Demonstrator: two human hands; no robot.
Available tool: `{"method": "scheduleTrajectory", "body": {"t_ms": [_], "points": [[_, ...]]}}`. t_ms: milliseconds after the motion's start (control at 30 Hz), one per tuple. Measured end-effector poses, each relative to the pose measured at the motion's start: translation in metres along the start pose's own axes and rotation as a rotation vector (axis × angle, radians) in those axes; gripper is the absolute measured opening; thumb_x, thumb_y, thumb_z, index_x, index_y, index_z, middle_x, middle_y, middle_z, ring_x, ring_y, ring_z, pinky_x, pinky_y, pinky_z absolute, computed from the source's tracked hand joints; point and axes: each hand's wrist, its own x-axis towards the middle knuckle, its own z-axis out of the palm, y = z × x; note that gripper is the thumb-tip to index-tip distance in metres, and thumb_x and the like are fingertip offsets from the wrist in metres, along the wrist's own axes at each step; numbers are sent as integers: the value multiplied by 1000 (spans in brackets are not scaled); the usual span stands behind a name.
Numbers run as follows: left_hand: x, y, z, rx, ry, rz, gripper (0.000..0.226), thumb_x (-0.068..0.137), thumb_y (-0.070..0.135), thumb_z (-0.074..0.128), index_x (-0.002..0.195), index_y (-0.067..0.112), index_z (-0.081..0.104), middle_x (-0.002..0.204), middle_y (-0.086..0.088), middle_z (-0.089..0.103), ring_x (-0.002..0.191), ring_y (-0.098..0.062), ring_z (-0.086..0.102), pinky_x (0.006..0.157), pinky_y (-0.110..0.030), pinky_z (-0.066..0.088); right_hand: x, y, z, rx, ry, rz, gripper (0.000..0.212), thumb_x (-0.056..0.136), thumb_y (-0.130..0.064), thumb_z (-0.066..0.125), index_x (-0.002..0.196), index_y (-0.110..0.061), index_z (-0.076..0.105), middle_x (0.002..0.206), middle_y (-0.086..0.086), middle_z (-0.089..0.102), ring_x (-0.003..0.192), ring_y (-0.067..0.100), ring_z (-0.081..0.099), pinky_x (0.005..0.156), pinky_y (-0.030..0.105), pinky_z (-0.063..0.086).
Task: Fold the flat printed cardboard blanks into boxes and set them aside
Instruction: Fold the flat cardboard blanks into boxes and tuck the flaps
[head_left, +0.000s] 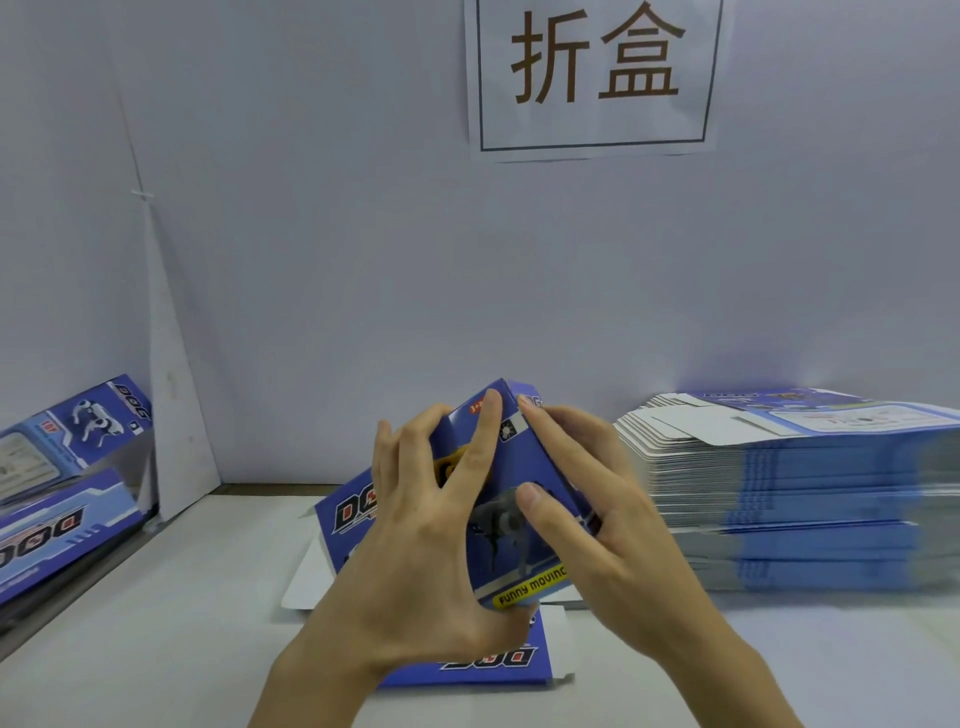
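A blue printed box (511, 483) with a robot dog picture and "DOG" lettering is held tilted above the white table, partly formed. My left hand (431, 525) grips its left side, fingers spread over the top face and thumb under the lower edge. My right hand (592, 499) grips the right side, thumb on the front face and fingers round the back. Under the hands a flat blue blank (498, 660) lies on the table. A tall stack of flat blanks (800, 488) stands at the right.
Folded blue boxes (67, 467) lie at the far left beside a white partition (182, 415). A white wall with a paper sign (595, 73) closes the back. White table surface (156, 649) shows in front at the left.
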Motion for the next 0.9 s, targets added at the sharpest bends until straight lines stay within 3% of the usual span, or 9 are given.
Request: {"method": "scheduleTrajectory", "body": {"t_ms": [167,267,367,467,533,600,633,767,900], "points": [[0,2,-1,-9,9,11,134,47,57,76,152,35,-5,139,3,17,126,-24,24,103,-60,38,1,0,-5,21,-29,-3,48,91,-27,54,135,-44,48,135,-18,38,122,-6,43,79,8,50],[0,3,-1,23,-6,22,133,48,61,74,152,34,-4,140,0,18,130,-31,24,105,-60,38,-1,2,-3,113,-62,26,37,89,-31,57,116,-56,59,132,-25,37,125,-1,44,79,20,57],[3,-4,-1,175,9,133,128,47,60,67,153,27,3,139,-8,25,133,-29,18,112,-56,12,-4,4,5,89,-146,101,33,85,-36,61,104,-63,60,146,-24,27,129,1,43,83,22,56],[-3,-13,-5,6,-42,86,126,51,59,66,150,41,-11,146,5,10,143,-19,12,117,-31,-17,-3,3,4,105,-66,74,51,87,-33,59,135,-47,47,153,-28,16,127,-20,35,89,6,45],[3,-16,-6,-156,-15,65,123,55,62,68,151,39,-6,147,6,10,144,-19,17,122,-38,2,1,1,-6,111,56,58,53,88,-41,56,138,-51,42,153,-25,25,129,-19,34,96,8,41],[12,-14,-11,-368,81,-63,126,55,81,62,153,16,18,134,-3,34,137,-32,34,109,-48,39,4,-1,-17,86,104,97,51,84,-51,57,134,-56,44,145,-28,39,133,-10,38,104,22,43],[16,-11,-15,-439,133,-137,134,50,90,56,148,4,28,119,-7,45,132,-38,40,104,-46,44,5,-2,-22,117,89,137,54,81,-51,58,133,-54,45,140,-27,46,130,-7,43,100,25,48],[5,-11,-4,-411,118,102,133,59,54,84,153,29,-6,152,-4,14,143,-23,27,96,-20,48,6,-7,-28,400,5,245,60,77,-40,76,130,-43,50,118,-18,65,110,9,65,72,23,58],[4,-10,0,-473,184,39,135,51,55,82,151,19,-1,143,9,23,133,0,37,90,-7,45,5,-15,-27,372,-42,215,56,74,-35,68,127,-44,53,118,-20,64,109,12,66,69,30,60]]}}
